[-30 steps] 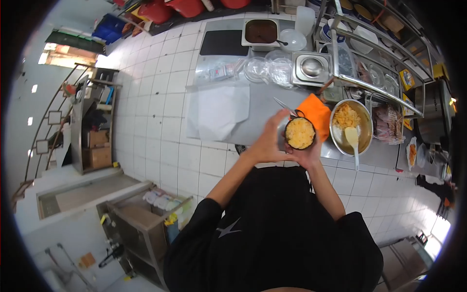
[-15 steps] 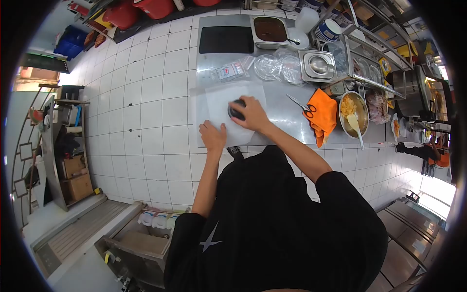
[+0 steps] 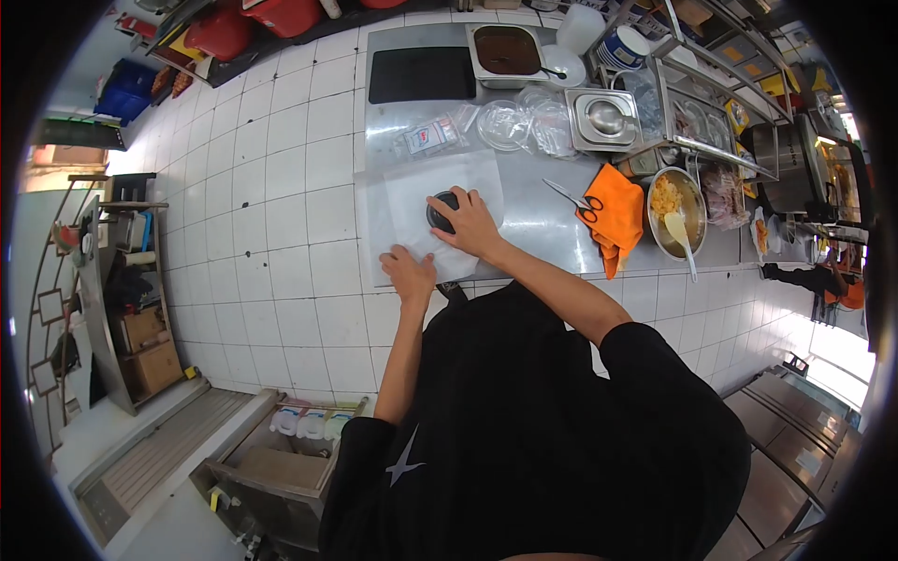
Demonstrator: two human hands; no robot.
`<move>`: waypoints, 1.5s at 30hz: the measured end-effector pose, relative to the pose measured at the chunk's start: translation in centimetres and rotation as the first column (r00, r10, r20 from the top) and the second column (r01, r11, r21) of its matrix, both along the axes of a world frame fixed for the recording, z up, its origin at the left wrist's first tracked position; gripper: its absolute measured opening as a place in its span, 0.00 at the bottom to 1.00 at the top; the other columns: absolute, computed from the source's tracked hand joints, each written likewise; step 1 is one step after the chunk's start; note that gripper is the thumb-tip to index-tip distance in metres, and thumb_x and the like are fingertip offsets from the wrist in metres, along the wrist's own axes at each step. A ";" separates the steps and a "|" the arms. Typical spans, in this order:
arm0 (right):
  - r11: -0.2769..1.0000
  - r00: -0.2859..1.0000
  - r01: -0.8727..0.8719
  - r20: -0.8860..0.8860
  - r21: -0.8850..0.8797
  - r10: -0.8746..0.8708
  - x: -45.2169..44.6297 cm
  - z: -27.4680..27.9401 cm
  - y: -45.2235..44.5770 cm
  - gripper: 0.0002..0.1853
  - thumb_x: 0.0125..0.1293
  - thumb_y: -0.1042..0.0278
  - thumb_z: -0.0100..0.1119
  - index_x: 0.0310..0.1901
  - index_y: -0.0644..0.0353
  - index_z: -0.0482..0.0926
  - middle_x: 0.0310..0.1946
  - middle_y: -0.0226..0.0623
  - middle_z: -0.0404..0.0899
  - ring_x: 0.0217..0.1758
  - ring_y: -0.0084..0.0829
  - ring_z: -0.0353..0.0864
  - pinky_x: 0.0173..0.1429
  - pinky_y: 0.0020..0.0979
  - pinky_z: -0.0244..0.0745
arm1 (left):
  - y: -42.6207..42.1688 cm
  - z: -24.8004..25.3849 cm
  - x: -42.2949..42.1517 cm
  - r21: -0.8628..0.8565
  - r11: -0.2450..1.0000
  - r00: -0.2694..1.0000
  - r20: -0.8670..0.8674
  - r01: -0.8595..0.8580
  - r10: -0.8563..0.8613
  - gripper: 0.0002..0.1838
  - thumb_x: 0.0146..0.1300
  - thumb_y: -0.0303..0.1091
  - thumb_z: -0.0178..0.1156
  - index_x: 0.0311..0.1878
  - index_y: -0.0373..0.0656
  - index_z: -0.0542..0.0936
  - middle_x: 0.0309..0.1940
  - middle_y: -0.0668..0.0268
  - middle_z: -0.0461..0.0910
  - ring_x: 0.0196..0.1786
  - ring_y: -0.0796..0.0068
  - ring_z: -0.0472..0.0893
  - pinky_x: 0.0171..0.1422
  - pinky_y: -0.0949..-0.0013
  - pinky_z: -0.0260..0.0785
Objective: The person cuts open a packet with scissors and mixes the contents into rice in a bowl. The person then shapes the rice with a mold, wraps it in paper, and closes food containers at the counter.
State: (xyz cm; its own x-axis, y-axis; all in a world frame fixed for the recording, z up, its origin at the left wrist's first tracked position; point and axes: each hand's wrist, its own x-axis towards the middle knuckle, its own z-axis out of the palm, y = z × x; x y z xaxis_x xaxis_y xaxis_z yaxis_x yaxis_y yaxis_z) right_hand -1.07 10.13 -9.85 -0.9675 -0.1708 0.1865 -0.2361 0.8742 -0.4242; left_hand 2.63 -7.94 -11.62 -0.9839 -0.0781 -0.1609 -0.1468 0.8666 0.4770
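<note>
A black round, disc-like object [image 3: 443,213] rests on a whitish, translucent sheet [image 3: 412,192] on the steel table; its exact kind is unclear. From above, my right hand [image 3: 473,227] grips it, with fingers curled over its far and near sides. My left hand [image 3: 409,274] lies at the sheet's near edge, thumb apart from the fingers, fingertips touching the sheet. Nothing is seen held in it.
Behind the sheet lie a plastic packet [image 3: 432,136] and clear round lids [image 3: 502,124]. Further back are a black board [image 3: 421,75] and a sauce pan [image 3: 505,53]. To the right are scissors [image 3: 571,197], an orange cloth [image 3: 615,224] and a metal bowl [image 3: 690,210] with yellow food and a spatula.
The view has shifted slightly, so the table appears further left. More of the black object's top shows under my right hand, which still grips it. My left hand stays at the sheet's edge.
</note>
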 end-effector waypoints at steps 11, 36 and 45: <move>0.950 0.987 0.046 -0.135 -0.308 -0.092 4.0 4.8 5.4 0.42 0.55 0.50 0.72 0.69 0.55 0.66 0.68 0.48 0.65 0.66 0.56 0.67 0.66 0.53 0.64 | -1.8 -6.9 0.1 -0.238 0.971 0.997 -0.069 0.009 -0.026 0.26 0.55 0.48 0.71 0.40 0.31 0.77 0.37 0.44 0.79 0.49 0.42 0.78 0.54 0.45 0.70; 0.953 0.994 -0.094 -0.074 -0.288 0.076 9.5 6.1 12.4 0.36 0.52 0.53 0.75 0.61 0.60 0.72 0.59 0.47 0.71 0.69 0.50 0.66 0.68 0.53 0.61 | 1.3 2.3 1.8 0.598 -0.218 0.616 0.787 -0.771 -0.021 0.12 0.68 0.31 0.59 0.49 0.33 0.73 0.55 0.50 0.77 0.61 0.45 0.78 0.69 0.43 0.72; 0.999 0.998 0.050 -0.026 0.015 -0.049 4.3 1.5 6.1 0.28 0.47 0.63 0.70 0.52 0.53 0.74 0.52 0.42 0.69 0.61 0.42 0.68 0.62 0.56 0.58 | -0.7 5.3 1.9 0.711 -0.115 0.709 0.702 -0.694 0.064 0.07 0.69 0.33 0.54 0.38 0.39 0.73 0.43 0.51 0.81 0.49 0.52 0.84 0.61 0.53 0.78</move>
